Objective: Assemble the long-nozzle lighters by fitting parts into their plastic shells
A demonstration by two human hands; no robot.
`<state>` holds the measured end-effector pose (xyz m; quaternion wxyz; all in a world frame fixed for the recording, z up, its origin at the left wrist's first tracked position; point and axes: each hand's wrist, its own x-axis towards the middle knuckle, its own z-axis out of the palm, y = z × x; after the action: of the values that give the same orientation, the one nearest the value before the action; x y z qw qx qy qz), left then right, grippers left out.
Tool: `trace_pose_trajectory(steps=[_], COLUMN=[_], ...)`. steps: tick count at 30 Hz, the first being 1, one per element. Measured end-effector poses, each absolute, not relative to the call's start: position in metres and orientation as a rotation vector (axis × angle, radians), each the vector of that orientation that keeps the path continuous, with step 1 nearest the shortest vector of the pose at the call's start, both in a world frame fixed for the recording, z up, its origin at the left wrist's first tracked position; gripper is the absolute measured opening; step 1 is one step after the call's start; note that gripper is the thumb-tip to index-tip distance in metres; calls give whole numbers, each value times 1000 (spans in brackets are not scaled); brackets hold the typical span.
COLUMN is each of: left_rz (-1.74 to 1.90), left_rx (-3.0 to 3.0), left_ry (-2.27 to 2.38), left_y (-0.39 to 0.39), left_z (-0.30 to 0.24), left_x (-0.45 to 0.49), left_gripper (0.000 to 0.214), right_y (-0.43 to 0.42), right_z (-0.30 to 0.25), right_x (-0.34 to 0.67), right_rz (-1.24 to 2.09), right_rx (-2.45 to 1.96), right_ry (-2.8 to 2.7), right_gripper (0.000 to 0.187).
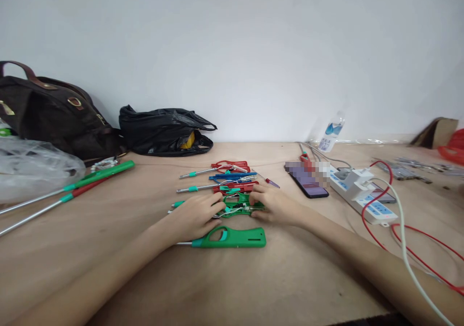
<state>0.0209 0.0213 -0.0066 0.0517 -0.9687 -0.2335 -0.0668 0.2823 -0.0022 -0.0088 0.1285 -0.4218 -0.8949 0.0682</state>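
Note:
Both of my hands rest on a wooden table (253,282), meeting over an opened green lighter shell (237,206) with small metal parts showing inside. My left hand (197,216) lies over its left end with fingers curled onto it. My right hand (271,204) pinches its right end. A whole green long-nosed lighter (232,238) lies just in front of my hands. Behind them lie red lighter pieces (235,187), a blue one (232,176) and another red one (232,165), each with a metal tube.
A brown bag (50,108) and a black plastic bag (163,130) stand at the back left, with a clear bag (32,166) and two long green-handled lighters (90,178). To the right lie a phone (308,178), a white power strip (362,193), red and white cables, and a water bottle (331,133).

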Motion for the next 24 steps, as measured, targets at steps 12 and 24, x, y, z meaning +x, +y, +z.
trace_pose_trajectory(steps=[12,24], left_rz=[-112,-228], left_rx=[-3226,-3181], left_ry=[-685,-749], left_y=[20,20], left_z=[9,13], left_x=[18,19], left_gripper=[11,19], right_y=[-6,-10], right_z=[-7,-4], right_x=[285,280], right_rz=[272,424], right_rx=[-1200,-1222], right_ry=[-2699,-2489], right_gripper=[9,7])
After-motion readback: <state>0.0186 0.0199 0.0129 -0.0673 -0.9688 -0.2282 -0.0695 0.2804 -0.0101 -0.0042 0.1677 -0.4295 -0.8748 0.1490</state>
